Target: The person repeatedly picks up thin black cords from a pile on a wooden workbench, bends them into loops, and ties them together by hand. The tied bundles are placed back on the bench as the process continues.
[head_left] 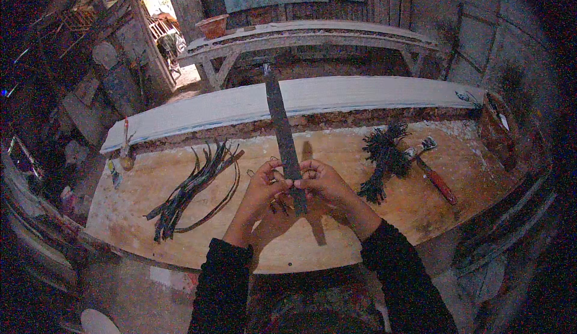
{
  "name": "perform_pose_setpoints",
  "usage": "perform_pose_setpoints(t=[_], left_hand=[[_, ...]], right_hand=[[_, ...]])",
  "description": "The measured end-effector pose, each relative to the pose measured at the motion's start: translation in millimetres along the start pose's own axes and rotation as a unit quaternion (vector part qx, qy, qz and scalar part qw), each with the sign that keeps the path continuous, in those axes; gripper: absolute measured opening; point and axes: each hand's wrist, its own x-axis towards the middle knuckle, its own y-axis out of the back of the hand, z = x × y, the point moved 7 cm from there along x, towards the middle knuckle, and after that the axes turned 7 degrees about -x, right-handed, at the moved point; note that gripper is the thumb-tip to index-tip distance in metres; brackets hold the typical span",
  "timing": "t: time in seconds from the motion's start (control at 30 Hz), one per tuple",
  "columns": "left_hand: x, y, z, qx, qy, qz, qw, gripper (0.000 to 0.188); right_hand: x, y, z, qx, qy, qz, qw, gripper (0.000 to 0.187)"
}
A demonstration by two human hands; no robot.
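Both my hands meet over a wooden worktable (180,238). They pinch a long, flat dark strip (279,123) that rises away from me toward the far wall. My left hand (261,191) grips the strip's lower part from the left, with a thin wire loop showing near its fingers. My right hand (324,183) closes on the strip from the right, thumb against the left thumb. The strip's bottom end (299,205) pokes out below my fingers.
A loose bunch of long dark curved strips (192,193) lies to the left. A bundle of short dark pieces (381,156) and a red-handled hammer (436,174) lie to the right. A pale plank (360,93) runs along the table's back, with a bench (300,33) behind it.
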Motion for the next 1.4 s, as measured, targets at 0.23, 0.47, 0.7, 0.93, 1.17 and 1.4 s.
perform_pose_setpoints(t=[0.23,0.47,0.7,0.93,1.17,1.4], left_hand=[[0,3,0,-0.018,-0.002,0.026,0.999,0.033],[10,28,-8,-0.024,-0.029,0.098,0.994,0.022],[4,22,0,0.081,-0.002,0.09,0.993,0.015],[-7,-13,-1,0.002,0.059,0.002,0.998,0.014],[-8,-17,4,0.038,0.054,-0.008,0.998,0.013],[-1,-2,-4,0.097,-0.021,0.036,0.994,0.016]], right_hand=[[1,2,0,-0.04,0.006,-0.011,0.999,0.037],[-18,-28,1,0.026,-0.078,-0.097,0.992,0.039],[-23,-25,-10,-0.017,-0.085,-0.035,0.996,0.024],[-12,-4,-7,-0.035,-0.01,0.044,0.998,0.013],[-2,8,-2,-0.132,0.055,0.057,0.988,0.007],[-11,1,-5,-0.077,0.001,0.051,0.996,0.011]])
